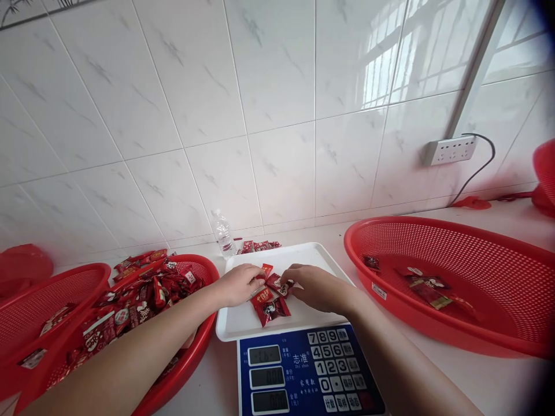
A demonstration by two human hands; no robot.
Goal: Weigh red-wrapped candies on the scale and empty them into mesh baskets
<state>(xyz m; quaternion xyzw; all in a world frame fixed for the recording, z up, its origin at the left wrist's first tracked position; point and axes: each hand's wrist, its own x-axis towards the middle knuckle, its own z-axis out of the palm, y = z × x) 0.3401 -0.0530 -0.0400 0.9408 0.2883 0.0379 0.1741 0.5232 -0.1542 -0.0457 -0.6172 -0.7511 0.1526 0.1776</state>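
Several small red snack packets lie in a loose pile on the white tray of a blue digital scale. My left hand reaches in from the left, its fingers curled closed on a packet at the pile's left side. From the other side my right hand pinches a dark red packet with thumb and fingertips. Both hands are low over the tray, and their fingers partly cover the packets. The scale's display digits are too faint to read surely.
A red basket heaped with packets stands left, beside another red basket. On the right, a large red basket holds a few packets. A clear plastic bottle and more packets sit behind the tray, near the tiled wall.
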